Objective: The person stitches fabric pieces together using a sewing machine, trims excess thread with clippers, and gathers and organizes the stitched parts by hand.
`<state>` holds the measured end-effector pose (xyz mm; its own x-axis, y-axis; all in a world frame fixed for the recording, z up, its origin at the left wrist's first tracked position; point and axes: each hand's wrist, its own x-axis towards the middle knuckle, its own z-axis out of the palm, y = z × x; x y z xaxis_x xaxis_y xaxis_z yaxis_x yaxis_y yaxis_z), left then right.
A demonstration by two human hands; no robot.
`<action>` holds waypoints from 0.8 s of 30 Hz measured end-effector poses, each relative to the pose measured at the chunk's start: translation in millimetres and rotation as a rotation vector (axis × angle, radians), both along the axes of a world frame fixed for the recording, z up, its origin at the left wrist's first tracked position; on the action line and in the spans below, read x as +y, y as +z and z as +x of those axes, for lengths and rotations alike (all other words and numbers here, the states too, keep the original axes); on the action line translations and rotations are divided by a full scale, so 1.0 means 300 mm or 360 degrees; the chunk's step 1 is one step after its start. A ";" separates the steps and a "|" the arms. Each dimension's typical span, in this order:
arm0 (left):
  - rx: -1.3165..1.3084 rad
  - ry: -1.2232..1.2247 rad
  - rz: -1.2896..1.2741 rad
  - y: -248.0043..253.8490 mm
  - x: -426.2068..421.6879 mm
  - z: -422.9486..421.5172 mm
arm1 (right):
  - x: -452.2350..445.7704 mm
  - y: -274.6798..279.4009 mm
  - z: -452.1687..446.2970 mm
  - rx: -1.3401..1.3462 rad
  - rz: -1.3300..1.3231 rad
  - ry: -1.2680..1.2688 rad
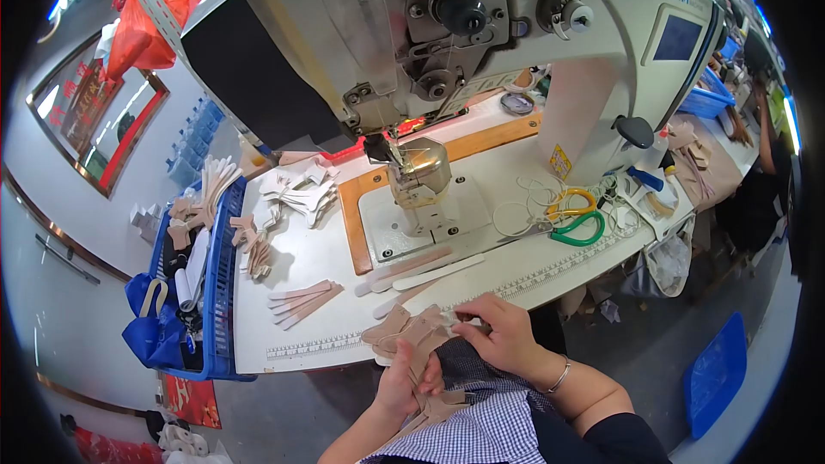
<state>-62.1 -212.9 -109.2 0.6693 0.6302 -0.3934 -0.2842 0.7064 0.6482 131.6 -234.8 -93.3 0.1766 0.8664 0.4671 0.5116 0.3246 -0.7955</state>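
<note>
My left hand [407,384] is closed around a small stack of tan leather-like cut pieces [411,332], just over the table's front edge above my lap. At the right side of that stack is my right hand [501,332], thumb and fingers pinched together; what is between the fingertips, if anything, is too small to make out. More tan pieces [434,412] rest on the checked cloth across my lap. Beyond the hands, tan and white strips [421,273] lie on the table. A fan of pinkish strips [307,302] sits left of them.
A sewing machine [593,0] with a raised post [421,176] stands over the white table [326,344]. White cut pieces [301,193] lie at left, beside a full blue basket [222,292]. Green-and-yellow-handled scissors [577,228] and loose thread lie right. A blue tray [715,374] is lower right.
</note>
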 end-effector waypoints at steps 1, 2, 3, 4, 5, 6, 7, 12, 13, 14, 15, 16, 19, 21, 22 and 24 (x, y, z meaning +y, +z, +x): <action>-0.0091 -0.0057 0.0020 -0.017 0.008 -0.005 | -0.004 -0.004 -0.001 -0.0002 0.0008 0.0004; -0.0180 -0.0115 0.0040 -0.025 0.015 -0.009 | -0.013 -0.012 -0.003 -0.0146 0.0067 -0.0013; -0.0182 -0.0113 0.0049 -0.024 0.014 -0.010 | -0.020 -0.019 -0.008 -0.0291 0.0126 -0.0033; -0.0097 -0.0084 0.0064 -0.012 0.010 -0.004 | -0.024 -0.026 -0.014 -0.0369 0.0177 -0.0076; -0.0012 -0.0056 0.0073 -0.007 0.007 0.000 | -0.024 -0.024 -0.016 -0.0374 0.0181 -0.0078; -0.0017 -0.0059 0.0071 -0.008 0.007 0.000 | -0.026 -0.022 -0.020 -0.0423 0.0191 -0.0112; -0.0002 -0.0076 0.0092 -0.011 0.006 0.001 | -0.029 -0.020 -0.024 -0.0471 0.0200 -0.0147; 0.0016 0.0024 0.0061 -0.004 -0.004 0.005 | -0.028 -0.034 -0.046 -0.0435 0.0190 -0.0134; -0.0065 -0.0011 0.0057 -0.021 0.002 -0.003 | -0.027 -0.046 -0.052 -0.0350 0.0165 -0.0104; -0.0147 -0.0048 0.0053 -0.033 0.006 -0.008 | -0.027 -0.059 -0.059 -0.0350 0.0161 -0.0107; -0.0147 -0.0052 0.0049 -0.040 0.008 -0.009 | -0.028 -0.071 -0.067 -0.0244 0.0153 -0.0079; -0.0157 -0.0055 0.0066 -0.045 0.009 -0.011 | -0.030 -0.078 -0.074 -0.0138 0.0144 -0.0049; -0.0129 -0.0070 0.0052 -0.034 -0.002 -0.002 | -0.035 -0.073 -0.092 0.0254 -0.0011 0.0067; -0.0094 -0.0085 0.0026 -0.033 -0.004 0.002 | -0.032 -0.075 -0.088 0.0273 0.0024 0.0029; -0.0111 -0.0097 0.0039 -0.038 -0.003 0.000 | -0.028 -0.075 -0.086 0.0292 0.0063 -0.0003; -0.0127 -0.0099 0.0055 -0.040 0.000 -0.002 | -0.032 -0.065 -0.068 0.0103 0.0134 -0.0017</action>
